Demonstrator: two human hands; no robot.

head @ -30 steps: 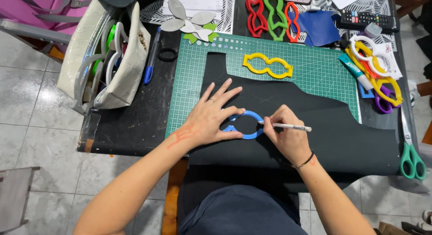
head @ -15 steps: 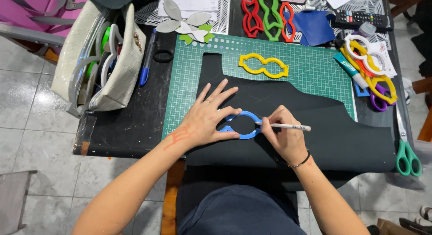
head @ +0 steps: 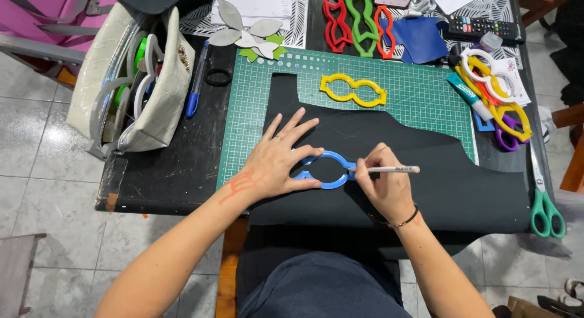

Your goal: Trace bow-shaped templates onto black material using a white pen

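Note:
My left hand (head: 281,158) lies flat with fingers spread, pressing a blue loop-shaped template (head: 326,169) onto a sheet of black material (head: 438,178). My right hand (head: 383,187) grips a white pencil (head: 389,169), its tip against the template's right edge. The black sheet covers the lower part of a green cutting mat (head: 426,96). A yellow template (head: 353,90) of similar shape lies on the mat above the sheet.
Red and green templates (head: 356,13) and a blue scrap (head: 423,38) sit at the back. Yellow, white and purple templates (head: 499,93), a glue tube and green-handled scissors (head: 544,202) are at right. A cream pouch (head: 140,80) and blue pen (head: 196,80) lie left.
The view has shifted slightly. Both hands stay on the blue template, and the pencil has moved only a little along its right edge.

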